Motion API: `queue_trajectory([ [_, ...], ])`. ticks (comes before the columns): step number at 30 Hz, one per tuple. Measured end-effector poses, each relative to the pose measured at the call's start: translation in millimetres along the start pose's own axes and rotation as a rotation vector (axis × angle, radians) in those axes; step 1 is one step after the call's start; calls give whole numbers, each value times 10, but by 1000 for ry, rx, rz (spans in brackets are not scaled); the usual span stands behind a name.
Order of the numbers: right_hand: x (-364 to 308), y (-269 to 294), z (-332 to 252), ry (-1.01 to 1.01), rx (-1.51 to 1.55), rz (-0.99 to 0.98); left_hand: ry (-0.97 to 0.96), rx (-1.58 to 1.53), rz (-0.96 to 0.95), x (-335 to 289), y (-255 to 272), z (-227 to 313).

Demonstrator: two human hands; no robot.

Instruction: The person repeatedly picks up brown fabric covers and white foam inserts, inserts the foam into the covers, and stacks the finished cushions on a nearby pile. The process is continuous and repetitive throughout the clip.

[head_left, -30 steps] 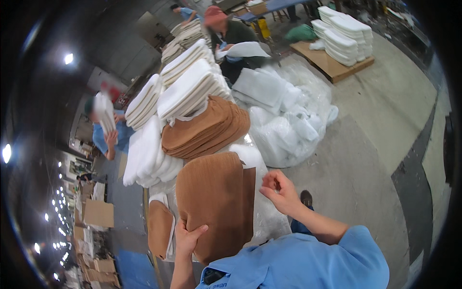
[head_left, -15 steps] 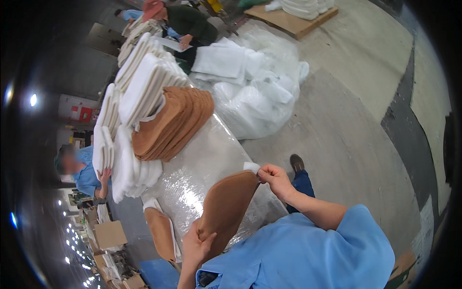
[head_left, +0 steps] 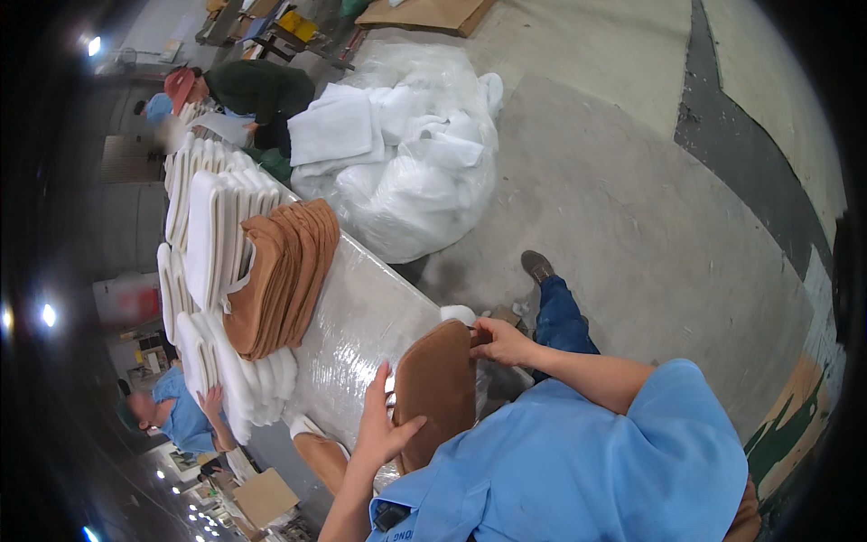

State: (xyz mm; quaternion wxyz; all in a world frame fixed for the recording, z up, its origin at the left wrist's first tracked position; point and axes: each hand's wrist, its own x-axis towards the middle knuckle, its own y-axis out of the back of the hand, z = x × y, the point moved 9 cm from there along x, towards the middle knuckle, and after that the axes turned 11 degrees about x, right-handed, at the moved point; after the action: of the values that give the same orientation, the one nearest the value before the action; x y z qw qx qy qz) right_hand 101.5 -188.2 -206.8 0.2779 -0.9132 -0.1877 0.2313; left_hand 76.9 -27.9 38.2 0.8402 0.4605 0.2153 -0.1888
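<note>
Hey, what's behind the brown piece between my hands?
Past the brown piece's top edge, a white bit and the shiny table show. Whatever lies directly behind it is covered, so I can't tell.

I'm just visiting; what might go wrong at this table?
The brown piece might slip: the right hand is only at its edge, and the table looks glossy. The brown stack, close to the table's edge, could perhaps slide off if bumped.
</note>
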Motion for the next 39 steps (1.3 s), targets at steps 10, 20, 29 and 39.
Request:
queue_trajectory([
  [10, -196, -139, 24, 24, 189, 136, -404, 660, -392, 1603, -617, 996],
  [20, -232, -246, 419, -132, 651, 263, -392, 1209, -972, 2168, -1444, 669],
  [29, -184, -238, 429, -117, 545, 415, -366, 1373, -1078, 2118, -1508, 700],
  [39, -152, -231, 505, -79, 633, 493, -329, 1000, -989, 2276, -1411, 556],
])
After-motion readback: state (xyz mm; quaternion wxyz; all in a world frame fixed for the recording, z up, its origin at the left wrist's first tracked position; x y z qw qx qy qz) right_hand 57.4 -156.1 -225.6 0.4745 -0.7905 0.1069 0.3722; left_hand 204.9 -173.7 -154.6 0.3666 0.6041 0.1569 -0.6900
